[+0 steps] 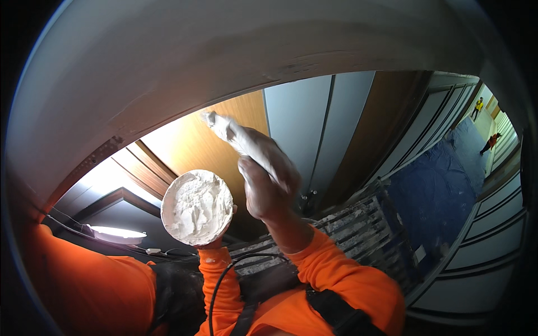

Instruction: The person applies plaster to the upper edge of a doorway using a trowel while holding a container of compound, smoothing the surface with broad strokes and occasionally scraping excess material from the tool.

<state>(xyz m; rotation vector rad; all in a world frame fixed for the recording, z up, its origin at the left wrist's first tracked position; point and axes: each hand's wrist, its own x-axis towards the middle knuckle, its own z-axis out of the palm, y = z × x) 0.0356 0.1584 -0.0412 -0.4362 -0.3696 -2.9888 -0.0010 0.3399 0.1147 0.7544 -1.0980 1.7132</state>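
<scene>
My left hand point(217, 241) supports a round tub point(164, 208) from beneath, its fingers curled round the side. Thick white paste point(197, 207), its surface uneven and ridged, fills the tub. To the right and a little higher, my right hand point(266, 187) is closed round a narrow tool point(227, 127) coated in white paste, pointing up and left. Its exact kind is hidden by the coating and some blur. The tool's tip is just below the edge of a pale grey overhead surface point(252, 45), and I cannot tell whether they touch. White smears cover my right fingers.
A bright lamp point(117, 234) and cables lie at the left, near a person in orange point(89, 285). Below is a slatted, paste-splashed platform point(347, 235). Blue sheeting point(431, 190) covers the floor far below, where two people point(491, 143) appear. A black cable point(227, 271) crosses my left sleeve.
</scene>
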